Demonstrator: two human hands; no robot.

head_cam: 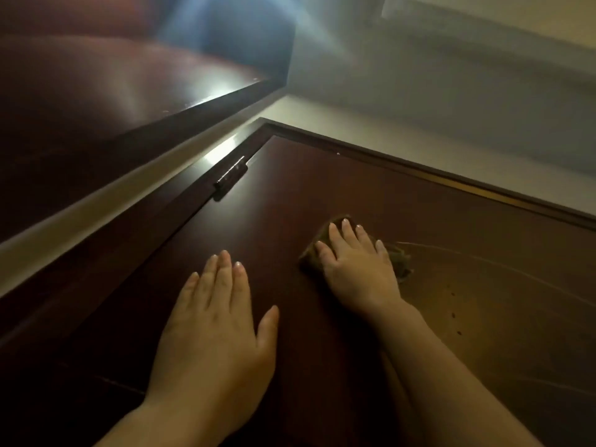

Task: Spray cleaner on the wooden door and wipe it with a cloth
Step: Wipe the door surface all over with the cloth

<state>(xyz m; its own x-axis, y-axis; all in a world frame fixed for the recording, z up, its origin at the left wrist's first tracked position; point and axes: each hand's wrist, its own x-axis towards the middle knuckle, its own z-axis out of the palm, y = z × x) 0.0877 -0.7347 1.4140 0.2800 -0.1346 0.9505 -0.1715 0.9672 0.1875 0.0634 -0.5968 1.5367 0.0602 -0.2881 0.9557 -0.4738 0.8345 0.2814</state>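
The dark reddish wooden door [322,195] fills the middle and lower part of the head view, seen from below toward its top. My right hand [358,269] presses a brown cloth [400,262] flat against the door with straight fingers, near the upper part of the panel. My left hand [213,330] lies flat on the door to the left of it, fingers straight, holding nothing. Thin wet streaks and a few dark drops show on the wood to the right of the cloth. No spray bottle is in view.
A dark metal hinge [230,179] sits on the door's left edge by the frame [419,166]. Another dark wooden surface [113,101] juts out at the upper left. A pale wall and ceiling [451,91] lie above the door frame.
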